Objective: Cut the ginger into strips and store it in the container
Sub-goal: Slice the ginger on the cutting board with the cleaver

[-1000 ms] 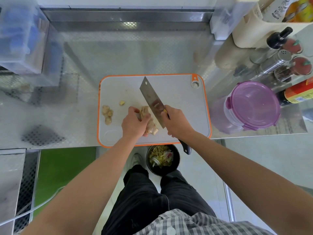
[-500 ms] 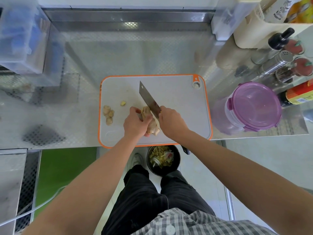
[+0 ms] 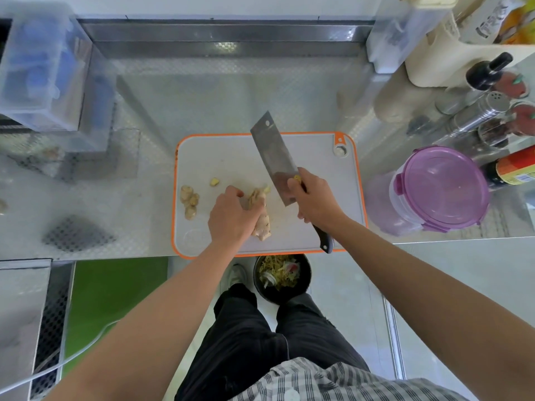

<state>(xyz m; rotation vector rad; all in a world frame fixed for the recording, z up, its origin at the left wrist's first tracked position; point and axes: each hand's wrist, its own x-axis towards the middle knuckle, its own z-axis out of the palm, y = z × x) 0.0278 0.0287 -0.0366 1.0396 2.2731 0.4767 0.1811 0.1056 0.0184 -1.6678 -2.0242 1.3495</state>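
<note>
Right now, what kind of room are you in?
Most likely a kitchen: a cutting board with ginger sits on a steel counter, and seasoning bottles stand nearby.

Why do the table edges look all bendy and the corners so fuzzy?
Head view: the wide-angle lens bows the counter rails, the clear bins at the left are smeared, glare glints on the back rail, while the cutting board and cleaver stay fairly sharp.

1. Cutting board (image 3: 318,157): 1.
2. Cleaver (image 3: 272,151): 1.
3. Large ginger root (image 3: 260,218): 1.
4. Small ginger pieces (image 3: 189,201): approx. 4, plus 1 chip (image 3: 214,182).
5. Purple-lidded container (image 3: 443,186): 1.
6. Scrap bin (image 3: 282,277): 1.
7. Hands: 2, left (image 3: 231,218), right (image 3: 315,198).
</note>
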